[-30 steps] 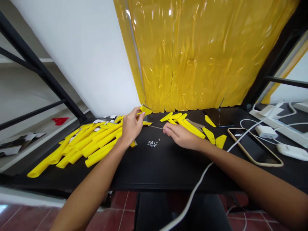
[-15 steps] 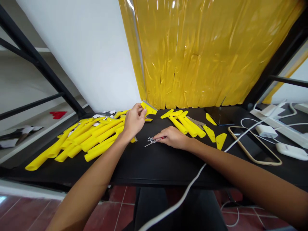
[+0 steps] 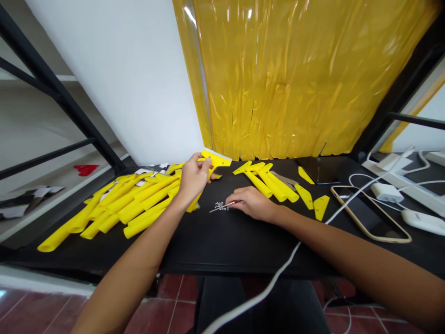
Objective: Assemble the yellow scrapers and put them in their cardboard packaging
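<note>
A yellow scraper [image 3: 221, 161] with a pale blade edge is pinched in my left hand [image 3: 194, 175], tilted above the black table. My right hand [image 3: 255, 202] is closed around a thin screwdriver [image 3: 222, 207]; a bit of red shows at the fingers, and most of its handle is hidden. The shaft points left over a small cluster of screws [image 3: 219, 204]. Left of my left hand lies a pile of yellow scraper handles [image 3: 139, 197]. Beyond my right hand are several more yellow handles [image 3: 278, 185] and flat yellow plates [image 3: 304, 195].
A phone in a beige case [image 3: 371, 213] and a dark tablet-like device [image 3: 318, 170] lie at the right. A white cable [image 3: 274, 283] crosses the table's front edge. Chargers and a power strip [image 3: 417, 185] stand at the far right. Yellow plastic sheeting [image 3: 295, 83] hangs behind.
My left hand has turned the scraper so its blade edge lies flatter, facing away. The screwdriver has shifted slightly at the screws. The view has moved a little.
</note>
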Motion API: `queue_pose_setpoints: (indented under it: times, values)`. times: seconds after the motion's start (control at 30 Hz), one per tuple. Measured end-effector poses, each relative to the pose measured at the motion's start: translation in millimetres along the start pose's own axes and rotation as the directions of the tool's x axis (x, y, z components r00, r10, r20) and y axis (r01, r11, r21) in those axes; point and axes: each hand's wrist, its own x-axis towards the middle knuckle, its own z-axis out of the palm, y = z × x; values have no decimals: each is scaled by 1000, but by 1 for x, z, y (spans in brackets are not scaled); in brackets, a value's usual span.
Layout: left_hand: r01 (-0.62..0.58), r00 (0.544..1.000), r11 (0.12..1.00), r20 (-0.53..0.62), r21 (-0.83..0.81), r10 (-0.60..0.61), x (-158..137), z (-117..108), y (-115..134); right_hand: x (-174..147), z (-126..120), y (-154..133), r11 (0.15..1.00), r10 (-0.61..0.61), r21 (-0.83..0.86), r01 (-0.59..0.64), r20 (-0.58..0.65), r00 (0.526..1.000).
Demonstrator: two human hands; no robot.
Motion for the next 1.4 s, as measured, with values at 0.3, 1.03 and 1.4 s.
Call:
queue_pose_setpoints:
  times: [0.3,1.03,1.4]
  values:
    - [82,954,975,300,-207,-16,-13,8,18,5,-33,-8,835,456,516,-191,-455,765]
    - [45,957,986,289,-163,4,-26,18,24,3,-28,-3,792,531,557,-251,-423,734]
    - [-590,807,686,270,426,526,-34,18,23,2,-35,-18,314,705,919,-240,-56,707]
